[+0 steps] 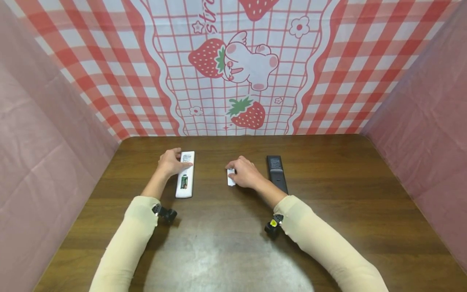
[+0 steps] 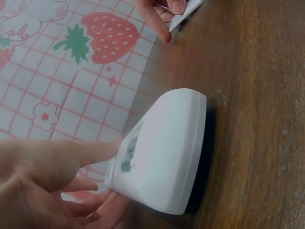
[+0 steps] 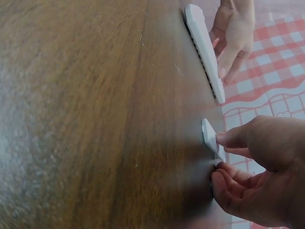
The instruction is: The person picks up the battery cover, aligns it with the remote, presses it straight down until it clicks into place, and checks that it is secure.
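Observation:
A white remote control (image 1: pixel 187 178) lies back side up on the table, its battery compartment open with green batteries (image 1: pixel 184 182) inside. My left hand (image 1: pixel 170 163) grips its far part, thumb across the back and fingers along the left side. To the right, my right hand (image 1: pixel 245 172) pinches a small white battery cover (image 1: pixel 231 178) between thumb and fingers. In the right wrist view the cover (image 3: pixel 211 138) is tilted at the table surface; whether it touches the wood I cannot tell.
A black remote control (image 1: pixel 277 172) lies back side up just right of my right hand, partly behind the wrist. A checked strawberry cloth (image 1: pixel 233 113) hangs along the table's far edge. Pink cloths (image 1: pixel 416 109) stand at both sides.

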The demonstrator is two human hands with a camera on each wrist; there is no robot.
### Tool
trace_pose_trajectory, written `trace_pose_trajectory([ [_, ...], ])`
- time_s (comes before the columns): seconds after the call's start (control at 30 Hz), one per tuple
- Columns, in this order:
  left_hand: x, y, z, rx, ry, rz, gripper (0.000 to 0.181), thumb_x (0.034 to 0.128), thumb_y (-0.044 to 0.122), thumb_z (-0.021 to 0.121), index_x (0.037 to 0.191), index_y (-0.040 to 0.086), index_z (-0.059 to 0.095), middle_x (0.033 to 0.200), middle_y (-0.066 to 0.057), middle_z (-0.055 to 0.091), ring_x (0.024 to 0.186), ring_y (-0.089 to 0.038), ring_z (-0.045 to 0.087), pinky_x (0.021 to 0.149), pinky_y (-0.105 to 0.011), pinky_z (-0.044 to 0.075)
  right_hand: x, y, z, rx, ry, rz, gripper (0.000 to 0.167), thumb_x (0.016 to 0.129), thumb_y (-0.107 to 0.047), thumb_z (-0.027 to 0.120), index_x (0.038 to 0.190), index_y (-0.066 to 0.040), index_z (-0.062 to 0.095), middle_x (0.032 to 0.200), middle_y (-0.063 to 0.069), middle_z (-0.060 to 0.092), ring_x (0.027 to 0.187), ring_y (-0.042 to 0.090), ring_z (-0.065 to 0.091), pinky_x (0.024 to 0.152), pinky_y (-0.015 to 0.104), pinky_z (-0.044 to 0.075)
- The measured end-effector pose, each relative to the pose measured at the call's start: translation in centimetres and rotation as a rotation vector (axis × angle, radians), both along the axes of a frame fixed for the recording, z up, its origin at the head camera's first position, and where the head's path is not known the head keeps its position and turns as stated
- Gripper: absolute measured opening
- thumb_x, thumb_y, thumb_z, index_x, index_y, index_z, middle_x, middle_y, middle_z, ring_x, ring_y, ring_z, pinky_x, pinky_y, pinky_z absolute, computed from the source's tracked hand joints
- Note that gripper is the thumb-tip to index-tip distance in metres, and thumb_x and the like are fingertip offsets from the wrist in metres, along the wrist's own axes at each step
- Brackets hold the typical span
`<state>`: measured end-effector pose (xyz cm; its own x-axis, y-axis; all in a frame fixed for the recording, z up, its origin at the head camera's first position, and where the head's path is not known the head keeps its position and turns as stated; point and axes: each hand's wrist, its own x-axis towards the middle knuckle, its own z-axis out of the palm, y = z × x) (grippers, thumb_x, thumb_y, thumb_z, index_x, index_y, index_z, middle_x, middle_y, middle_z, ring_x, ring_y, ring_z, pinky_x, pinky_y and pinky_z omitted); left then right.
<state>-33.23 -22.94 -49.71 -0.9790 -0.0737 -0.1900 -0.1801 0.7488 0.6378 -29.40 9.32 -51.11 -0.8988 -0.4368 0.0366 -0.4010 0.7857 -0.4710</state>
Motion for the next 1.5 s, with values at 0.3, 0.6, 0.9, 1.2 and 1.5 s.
trace_pose_trajectory([
  [0.3,5.1,2.5,5.9,0.127,-0.05,0.025,0.086,0.102,0.015,0.082,0.172,-0.006,0.036,0.169,-0.028,0.055,0.155,-0.047,0.055,0.131,-0.052,0.053,0.7,-0.2,0.9,-0.011,-0.017,-0.007,0.032,0.102,-0.018,0.079,0.133,-0.011,0.082,0.132,0.012,0.081,0.125,0.03,0.065,0.105,0.053,0.063],
  [0.6,5.3,2.5,5.6,0.258,-0.053,0.096,0.083,0.1006,0.007,0.081,0.169,-0.01,0.037,0.163,-0.03,0.06,0.134,-0.043,0.073,0.1,-0.035,0.072,0.1,0.0,0.5,0.032,-0.043,-0.009,0.03,0.105,-0.02,0.078,0.134,-0.015,0.081,0.132,0.008,0.08,0.129,0.028,0.066,0.11,0.052,0.063],
  [0.9,2.4,1.2,2.8,0.016,-0.046,0.072,0.081,0.0948,0.033,0.089,0.158,-0.006,0.058,0.147,-0.024,0.075,0.124,-0.039,0.074,0.099,-0.041,0.071,1.0,-0.1,1.7,0.01,-0.044,-0.006,0.03,0.103,-0.019,0.079,0.132,-0.013,0.081,0.129,0.01,0.08,0.128,0.028,0.065,0.109,0.053,0.061],
  [1.2,-1.0,-0.5,-1.5,-0.048,-0.029,0.067,0.086,0.0852,0.05,0.095,0.152,0.004,0.068,0.139,-0.018,0.08,0.132,-0.044,0.066,0.113,-0.058,0.059,0.1,-0.1,0.5,0.018,-0.054,-0.011,0.031,0.104,-0.02,0.079,0.134,-0.014,0.08,0.13,0.009,0.079,0.128,0.027,0.065,0.109,0.053,0.062],
  [1.5,-0.5,-0.5,-1.5,0.071,-0.028,0.073,0.086,0.0871,0.041,0.097,0.154,-0.002,0.064,0.139,-0.021,0.079,0.119,-0.034,0.074,0.107,-0.046,0.066,-0.5,0.0,0.3,0.019,-0.047,-0.001,0.029,0.103,-0.022,0.081,0.132,-0.015,0.08,0.128,0.008,0.081,0.123,0.028,0.07,0.103,0.049,0.065],
])
